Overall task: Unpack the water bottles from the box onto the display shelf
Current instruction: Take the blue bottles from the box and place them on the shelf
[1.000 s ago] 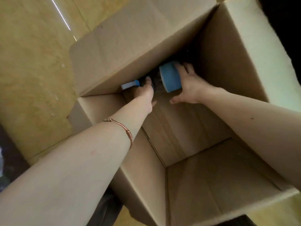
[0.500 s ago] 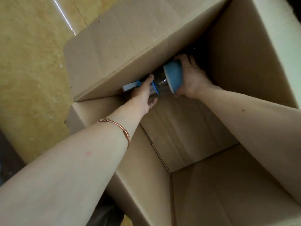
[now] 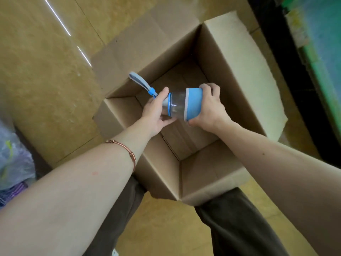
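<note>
A second ago both hands were deep down in the far corner of the box; now they have come up, and the bottle has come up with them.

On the left there is a crinkly plastic bag (image 3: 13,159) on the yellow-brown floor (image 3: 36,71); it is well away from the fingers. Next comes the left hand (image 3: 156,111), with a thin copper wire bangle (image 3: 127,152) on its wrist; its fingers are curled round the lid end of the small clear plastic water bottle with a blue sleeve (image 3: 184,106); a pale blue loop strap (image 3: 140,83) sticks out past these fingers, up and to the left. The bottle lies on its side between the two hands, up in the air over the open mouth of the big brown cardboard box (image 3: 230,71). The right hand (image 3: 210,108) holds the blue bottom end, fingers wrapped over the far side and thumb underneath.

Under the fingers the box floor looks bare; I see no other bottle in it, though part is hidden by the arms. So this may be the last one. The bottle is out but not yet on the shelf; a green and dark edge (image 3: 317,52), maybe the shelf, is far right of the fingers.
</note>
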The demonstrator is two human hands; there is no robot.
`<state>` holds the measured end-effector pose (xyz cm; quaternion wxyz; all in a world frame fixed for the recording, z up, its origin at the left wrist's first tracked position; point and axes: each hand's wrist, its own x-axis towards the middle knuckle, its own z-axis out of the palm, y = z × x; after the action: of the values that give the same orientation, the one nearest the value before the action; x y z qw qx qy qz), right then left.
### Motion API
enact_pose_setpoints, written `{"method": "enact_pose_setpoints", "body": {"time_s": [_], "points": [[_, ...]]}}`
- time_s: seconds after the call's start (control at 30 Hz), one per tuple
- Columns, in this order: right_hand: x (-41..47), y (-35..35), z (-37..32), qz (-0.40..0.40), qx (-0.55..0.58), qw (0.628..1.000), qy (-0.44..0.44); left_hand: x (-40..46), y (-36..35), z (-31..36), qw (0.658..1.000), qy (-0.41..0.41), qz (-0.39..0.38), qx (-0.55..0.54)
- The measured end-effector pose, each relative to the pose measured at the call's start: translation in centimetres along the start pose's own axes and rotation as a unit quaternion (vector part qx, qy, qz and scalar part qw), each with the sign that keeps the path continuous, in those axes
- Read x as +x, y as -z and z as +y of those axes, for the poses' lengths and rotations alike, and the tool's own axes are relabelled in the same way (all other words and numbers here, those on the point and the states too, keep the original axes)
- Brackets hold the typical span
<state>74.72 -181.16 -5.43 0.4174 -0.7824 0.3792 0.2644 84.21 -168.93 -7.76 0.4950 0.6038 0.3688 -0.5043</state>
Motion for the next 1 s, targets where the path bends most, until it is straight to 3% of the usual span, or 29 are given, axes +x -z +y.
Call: {"method": "enact_pose_setpoints", "body": {"time_s": [0.2, 0.4, 0.57, 0.77, 1.0], "points": [[-10.3, 4.1, -0.6, 0.040, 0.115, 0.992, -0.036, -10.0, -1.1, -0.2, 0.997, -0.011, -0.071, 0.031], [-17.9, 8.3, -2.4, 0.064, 0.155, 0.985, -0.033, -19.6, -3.0, 0.0, 0.996, -0.041, -0.079, -0.013], [-24.2, 13.0, -3.6, 0.081, 0.184, 0.980, -0.006, -27.6, -4.7, -0.4, 0.982, -0.094, -0.162, -0.020], [-31.4, 18.9, -4.0, 0.044, 0.150, 0.987, 0.041, -36.5, -5.9, -1.3, 0.976, -0.159, -0.148, 0.007], [-39.7, 21.1, -7.7, 0.125, 0.110, 0.982, 0.093, -45.1, -4.9, 0.7, 0.939, -0.262, -0.218, 0.047]]}}
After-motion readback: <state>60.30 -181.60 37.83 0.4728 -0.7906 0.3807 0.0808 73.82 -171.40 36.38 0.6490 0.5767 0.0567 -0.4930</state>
